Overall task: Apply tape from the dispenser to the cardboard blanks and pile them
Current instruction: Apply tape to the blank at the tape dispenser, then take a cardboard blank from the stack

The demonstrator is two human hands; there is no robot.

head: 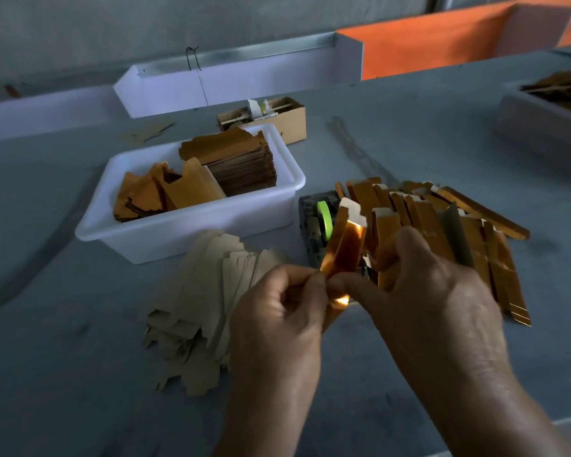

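Gold-foiled cardboard, one folded blank (343,249), is held upright above the grey table (80,374), just in front of the tape dispenser (317,232) with its green roll (325,217). Its lower end is pinched between the thumb and forefinger of the left hand (277,318), the other fingers being curled in; the thumb of the right hand (426,291) is pressed against the same end, and its fingers are wrapped behind the blank. The taping step is judged to be in hand (no strip of tape can be made out, so whether it is already laid cannot be told). Next, the seam would need pressing flat before the blank is laid on the fanned gold pile (442,225) to the right. Plain brown blanks (205,308) are stacked to the left, and more gold ones are kept in the white tub (192,225) beyond.
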